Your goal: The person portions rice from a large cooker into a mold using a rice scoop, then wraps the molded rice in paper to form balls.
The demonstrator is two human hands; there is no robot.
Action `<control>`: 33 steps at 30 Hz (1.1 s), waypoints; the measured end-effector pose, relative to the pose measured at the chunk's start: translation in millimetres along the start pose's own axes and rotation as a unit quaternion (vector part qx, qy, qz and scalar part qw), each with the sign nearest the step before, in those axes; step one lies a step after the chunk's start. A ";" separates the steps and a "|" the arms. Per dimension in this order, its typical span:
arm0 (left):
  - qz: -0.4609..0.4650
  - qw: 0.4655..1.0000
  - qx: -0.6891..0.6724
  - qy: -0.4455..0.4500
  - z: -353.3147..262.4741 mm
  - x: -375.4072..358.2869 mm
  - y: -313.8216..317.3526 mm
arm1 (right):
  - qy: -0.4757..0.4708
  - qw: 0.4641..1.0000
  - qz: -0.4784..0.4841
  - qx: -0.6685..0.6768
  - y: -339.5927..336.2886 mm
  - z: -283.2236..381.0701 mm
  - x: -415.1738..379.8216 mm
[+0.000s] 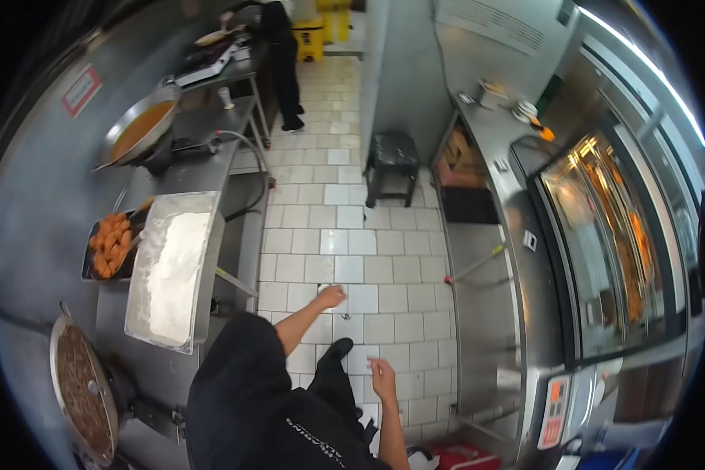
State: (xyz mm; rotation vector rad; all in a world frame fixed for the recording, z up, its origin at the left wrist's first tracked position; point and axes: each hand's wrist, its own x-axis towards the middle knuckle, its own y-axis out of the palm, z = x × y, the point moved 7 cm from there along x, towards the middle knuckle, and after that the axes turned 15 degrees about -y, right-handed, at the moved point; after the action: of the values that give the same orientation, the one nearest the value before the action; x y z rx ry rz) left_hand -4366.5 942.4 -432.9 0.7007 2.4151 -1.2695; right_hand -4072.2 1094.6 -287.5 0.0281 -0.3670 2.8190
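My left hand [332,297] is held out over the tiled floor [342,269], its fingers curled closed with nothing visible in them. Lower and to the right, my right hand [381,377] hangs by my side with its fingers partly bent and a fingertip sticking out. No object shows in it. Neither hand touches a surface. Nearest on the left side is a deep metal tray [213,266] of white powder [176,254] like flour. Beside it a black tray [94,262] holds several orange-brown pieces [112,244].
Along the left stand a wok of orange liquid [145,125] and a pan of brown food [82,384]. A black stool [392,160] stands ahead. To the right are a steel counter [493,164] and a lit glass food cabinet [603,243]. Another person [280,63] works at the far left.
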 end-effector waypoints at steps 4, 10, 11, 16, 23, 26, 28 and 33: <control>0.077 0.992 0.041 0.088 -112.1 -14.7 15.7 | 0.021 0.987 0.124 -0.103 -2.8 -103.6 -113.6; 0.204 0.952 0.038 0.227 -132.0 -123.3 152.7 | 0.229 0.964 0.065 -0.121 -25.5 -138.4 -278.1; 0.221 0.938 0.080 0.256 -112.7 -148.8 179.6 | 0.304 0.949 0.002 -0.087 -27.7 -99.7 -296.8; 0.418 0.762 0.437 0.234 12.6 -293.4 273.7 | 0.211 0.969 -0.120 -0.037 7.3 -138.8 -428.7; 0.388 0.823 0.407 0.079 124.2 -346.6 334.5 | 0.328 0.735 -0.503 0.314 113.1 -160.0 -656.8; 0.446 0.748 0.478 0.108 112.7 -411.4 361.6 | 0.359 0.657 -0.600 0.281 126.4 -143.1 -751.4; 0.479 0.681 0.537 0.134 96.5 -451.7 399.9 | 0.355 0.586 -0.684 0.251 143.0 -151.6 -817.3; 0.558 0.452 0.669 0.193 85.0 -628.5 545.0 | 0.345 0.311 -0.853 0.237 199.1 -117.7 -970.4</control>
State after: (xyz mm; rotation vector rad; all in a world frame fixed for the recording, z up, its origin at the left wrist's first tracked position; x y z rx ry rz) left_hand -3537.2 964.7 -537.6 2.4509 -0.0667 -1.9859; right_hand -3201.2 659.9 -506.0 -0.3917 0.5179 0.4341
